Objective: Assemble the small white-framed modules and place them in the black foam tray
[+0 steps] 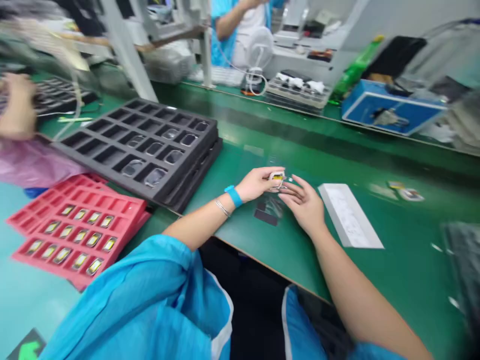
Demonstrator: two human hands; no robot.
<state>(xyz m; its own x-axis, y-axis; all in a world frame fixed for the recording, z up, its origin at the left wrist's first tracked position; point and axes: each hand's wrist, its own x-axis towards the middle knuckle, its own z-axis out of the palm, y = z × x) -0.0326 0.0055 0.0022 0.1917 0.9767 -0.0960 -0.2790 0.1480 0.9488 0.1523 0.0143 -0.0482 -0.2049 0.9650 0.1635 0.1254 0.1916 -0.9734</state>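
My left hand (257, 184) pinches a small white part with a yellow label (277, 179) at its fingertips, above the green mat (375, 260). My right hand (303, 205) lies just below it, fingers spread, with the fingertips reaching the part. I cannot tell whether those fingers grip it. Under my hands lie a crumpled clear film (273, 206) and a small black pad (265, 216). A flat white card (348, 215) sits to the right of my right hand, apart from it. A blue wristband (234, 196) and a thin bracelet (222, 207) circle my left wrist.
Stacked black foam trays (138, 145) holding clear pieces stand to the left, beside red trays (78, 230) of yellow-labelled items. A co-worker's hand (17, 107) is at far left. Another person in blue (236, 30), a white fan (260, 50) and a blue box (393, 107) stand beyond the bench.
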